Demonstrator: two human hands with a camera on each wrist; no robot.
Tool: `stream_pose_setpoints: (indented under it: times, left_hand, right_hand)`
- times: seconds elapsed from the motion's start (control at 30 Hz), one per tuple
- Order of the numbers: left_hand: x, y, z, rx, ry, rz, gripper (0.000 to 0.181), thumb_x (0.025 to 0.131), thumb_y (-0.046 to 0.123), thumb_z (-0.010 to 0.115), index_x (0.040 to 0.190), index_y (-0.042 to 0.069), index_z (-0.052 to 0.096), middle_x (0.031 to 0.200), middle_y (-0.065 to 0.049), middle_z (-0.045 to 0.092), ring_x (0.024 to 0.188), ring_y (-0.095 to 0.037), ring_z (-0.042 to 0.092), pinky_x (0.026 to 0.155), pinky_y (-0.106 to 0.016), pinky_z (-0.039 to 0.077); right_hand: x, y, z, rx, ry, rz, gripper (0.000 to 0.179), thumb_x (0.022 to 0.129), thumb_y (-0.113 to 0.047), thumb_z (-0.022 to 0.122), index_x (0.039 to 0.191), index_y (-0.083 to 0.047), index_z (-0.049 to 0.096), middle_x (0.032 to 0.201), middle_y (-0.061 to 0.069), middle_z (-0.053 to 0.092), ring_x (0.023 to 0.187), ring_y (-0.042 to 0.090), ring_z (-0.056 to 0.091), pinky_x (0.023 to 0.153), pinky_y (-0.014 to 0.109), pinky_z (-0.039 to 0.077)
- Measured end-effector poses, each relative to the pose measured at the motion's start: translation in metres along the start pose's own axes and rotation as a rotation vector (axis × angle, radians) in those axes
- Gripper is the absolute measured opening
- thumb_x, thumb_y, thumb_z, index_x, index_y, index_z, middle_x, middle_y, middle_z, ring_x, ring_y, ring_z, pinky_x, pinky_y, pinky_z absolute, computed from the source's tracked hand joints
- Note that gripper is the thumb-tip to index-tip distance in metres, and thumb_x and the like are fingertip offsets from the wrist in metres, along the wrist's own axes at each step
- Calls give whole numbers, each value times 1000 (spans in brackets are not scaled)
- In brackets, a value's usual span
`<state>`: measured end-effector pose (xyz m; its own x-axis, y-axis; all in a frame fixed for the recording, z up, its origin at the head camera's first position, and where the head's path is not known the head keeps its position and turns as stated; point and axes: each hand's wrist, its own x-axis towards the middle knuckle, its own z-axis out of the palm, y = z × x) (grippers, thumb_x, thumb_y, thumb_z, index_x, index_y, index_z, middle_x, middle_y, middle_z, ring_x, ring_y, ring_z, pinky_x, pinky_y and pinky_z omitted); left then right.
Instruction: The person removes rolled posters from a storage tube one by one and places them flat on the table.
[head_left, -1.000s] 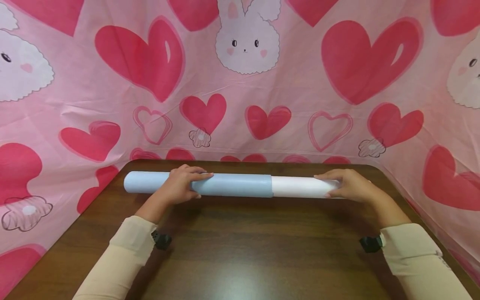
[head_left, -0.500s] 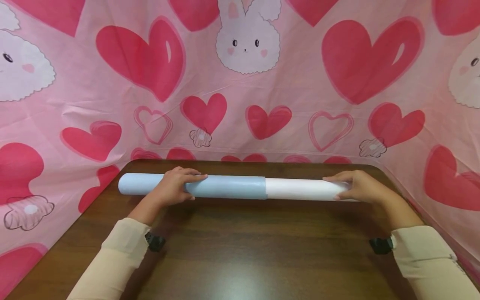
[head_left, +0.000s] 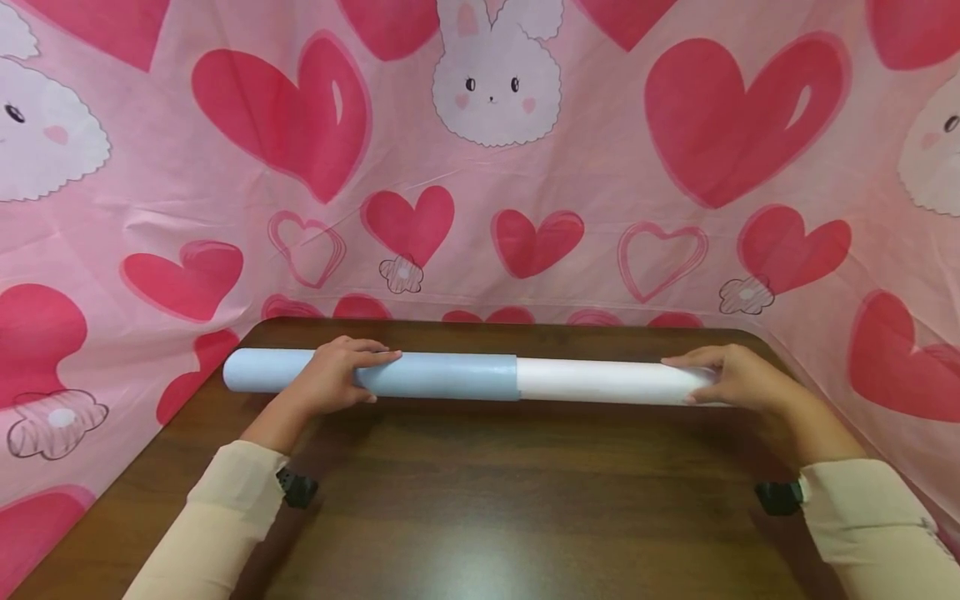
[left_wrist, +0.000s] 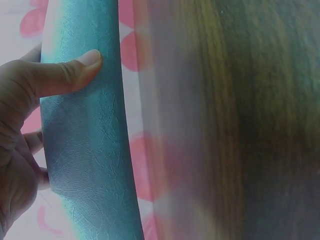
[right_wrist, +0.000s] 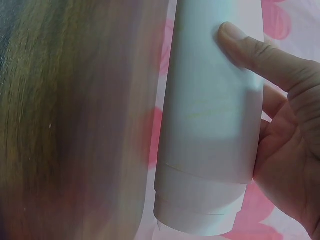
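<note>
A long light blue tube [head_left: 450, 375] lies crosswise at the far side of the table in the head view. Out of its right end extends a slimmer white tube [head_left: 600, 380]. My left hand [head_left: 333, 375] grips the blue tube left of its middle, thumb on the near side and fingers over the top. The left wrist view shows the finely wrinkled surface of the blue tube [left_wrist: 90, 145] under the thumb. With my right hand [head_left: 738, 379] I hold the white tube near its outer end. Stepped edges show at the end of the white tube [right_wrist: 210, 125] in the right wrist view.
The dark brown wooden table [head_left: 480, 483] has rounded far corners. Behind it and along both sides hangs a pink cloth [head_left: 465, 183] with hearts and rabbits. Black wrist devices [head_left: 298, 489] hang under both forearms.
My hands have moved apart, the left one leftward with the blue tube, the right one rightward with the white tube. A longer stretch of the white tube now shows between them.
</note>
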<state>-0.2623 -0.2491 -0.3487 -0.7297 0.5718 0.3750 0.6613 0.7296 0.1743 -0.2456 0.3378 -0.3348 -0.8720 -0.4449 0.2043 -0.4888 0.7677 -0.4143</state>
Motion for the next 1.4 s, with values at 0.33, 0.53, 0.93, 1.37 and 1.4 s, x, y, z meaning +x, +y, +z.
stream_pose_setpoints:
  times: [0.33,0.53,0.93,1.37,1.4]
  left_hand:
    - [-7,-6,-5,2,23,-32,76,57,8,94,128,14,67,118,-11,67,106,-35,58,87,-54,49]
    - [-9,-10,-7,26,24,-24,76,57,6,94,128,13,66,118,-12,67,105,-36,59,88,-54,49]
    - [-15,-16,-14,8,-4,-99,77,60,6,93,131,15,64,124,-12,64,112,-36,56,91,-56,47]
    - [-32,-28,-21,84,18,-172,75,62,9,92,131,13,63,122,-14,64,107,-38,54,85,-60,44]
    - [-32,-28,-22,82,17,-177,75,62,9,91,132,13,63,123,-14,64,107,-39,54,84,-60,43]
  right_hand:
    - [-7,6,-3,-17,62,-32,57,65,-25,91,117,-10,73,107,12,72,86,8,61,68,25,52]
    - [-12,10,-4,-14,60,-6,56,65,-24,91,117,-11,73,108,11,71,86,6,61,68,25,52]
    - [-21,18,-8,-10,77,-22,56,64,-23,91,116,-9,73,108,13,71,86,0,57,64,24,50]
    - [-45,36,-12,-29,119,36,59,64,-22,92,118,-8,71,103,11,71,77,1,55,58,24,49]
    - [-47,37,-13,-25,118,40,59,64,-22,91,118,-7,71,104,11,70,78,0,55,58,24,49]
